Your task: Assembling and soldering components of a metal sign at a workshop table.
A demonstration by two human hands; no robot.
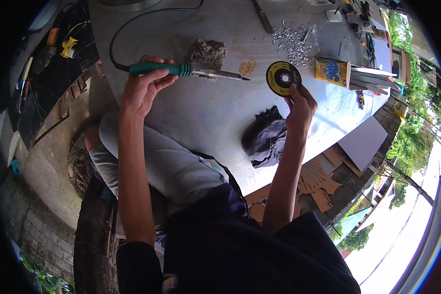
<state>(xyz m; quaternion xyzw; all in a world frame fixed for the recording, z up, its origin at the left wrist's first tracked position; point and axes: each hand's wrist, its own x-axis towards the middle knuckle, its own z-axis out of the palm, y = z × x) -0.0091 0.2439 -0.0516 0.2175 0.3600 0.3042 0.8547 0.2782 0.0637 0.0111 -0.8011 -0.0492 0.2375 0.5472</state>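
My left hand [149, 83] is closed round the green handle of a soldering iron [183, 70], whose metal shaft and dark tip point to the right. The iron's black cord loops up and away over the table. A black and yellow cutting disc [278, 84] with a hole at its centre is pinched at its lower edge by my right hand [300, 104]. The iron's tip is a short way left of the disc, apart from it. Behind the iron's shaft lies a rough grey lump [209, 53]. A crumpled dark cloth [265, 139] rests below the disc.
On the grey table [181, 110] lie a heap of shiny metal bits [295, 41], a dark-handled tool [262, 17] and a yellow tin [332, 71]. Flat sheets [370, 78] stand beside the tin. At the left, a dark surface [49, 88] holds more tools. Cardboard pieces [318, 183] lie below the table's right edge.
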